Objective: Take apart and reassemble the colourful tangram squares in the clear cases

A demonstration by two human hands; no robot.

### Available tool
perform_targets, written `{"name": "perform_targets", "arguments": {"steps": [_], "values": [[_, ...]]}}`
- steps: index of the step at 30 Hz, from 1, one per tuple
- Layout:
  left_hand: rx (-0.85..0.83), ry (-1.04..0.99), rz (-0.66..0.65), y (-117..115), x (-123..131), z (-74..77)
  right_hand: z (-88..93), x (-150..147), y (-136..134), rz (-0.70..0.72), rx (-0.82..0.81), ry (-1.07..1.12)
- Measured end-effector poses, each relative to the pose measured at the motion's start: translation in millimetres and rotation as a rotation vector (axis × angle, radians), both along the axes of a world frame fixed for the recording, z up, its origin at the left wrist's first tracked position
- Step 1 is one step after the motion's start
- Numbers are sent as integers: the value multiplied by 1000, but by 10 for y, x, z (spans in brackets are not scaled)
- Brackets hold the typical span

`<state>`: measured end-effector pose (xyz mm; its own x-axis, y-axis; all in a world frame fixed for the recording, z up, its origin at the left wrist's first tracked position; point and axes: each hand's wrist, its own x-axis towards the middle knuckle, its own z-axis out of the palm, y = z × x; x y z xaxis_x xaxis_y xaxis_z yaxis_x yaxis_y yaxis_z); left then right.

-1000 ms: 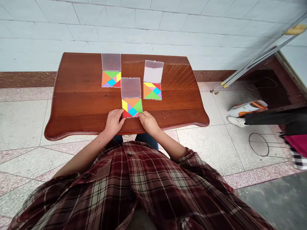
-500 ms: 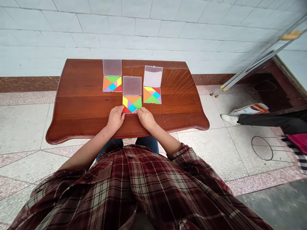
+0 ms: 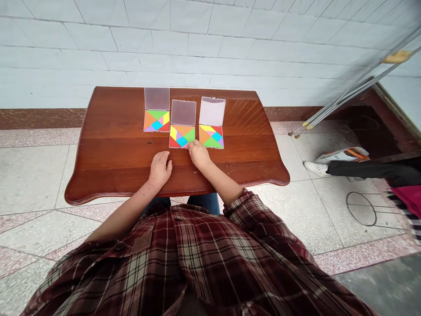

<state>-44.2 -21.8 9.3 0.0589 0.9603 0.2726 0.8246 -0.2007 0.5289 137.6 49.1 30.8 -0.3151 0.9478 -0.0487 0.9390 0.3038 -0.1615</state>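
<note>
Three tangram sets of coloured triangles and squares lie in a row on a polished brown wooden table (image 3: 108,153). Each sits in a shallow transparent case with a frosted lid hinged open on the far side. My right hand (image 3: 199,154) has its fingertips on the near right corner of the middle tangram case (image 3: 180,136). My left hand (image 3: 160,168) rests on the wood just below that case, apart from it and holding nothing. The left tangram case (image 3: 156,120) and right tangram case (image 3: 211,136) stand untouched on either side.
Metal poles (image 3: 348,94) lean in from the upper right. Off the table at right are a person's leg with a white shoe (image 3: 315,168), a patterned bag (image 3: 345,154) and a round wire frame (image 3: 361,209). A tiled wall rises behind the table.
My left hand has let go of the middle case and drawn back toward me. The case has slid farther up the table, level with its neighbours, and my right fingertips stay on its corner.
</note>
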Motion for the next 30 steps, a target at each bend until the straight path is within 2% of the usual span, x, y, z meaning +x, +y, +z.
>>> {"name": "perform_targets", "arguments": {"steps": [9, 18, 30], "values": [[-8, -3, -7, -26, 23, 25, 139, -45, 366, -72, -69, -13], [-37, -49, -14, -53, 32, 55, 91, -90, 632, -145, -9, 9], [-11, -51, 0, -71, 35, 7, 119, -39, 724, -52, -7, -71]]}}
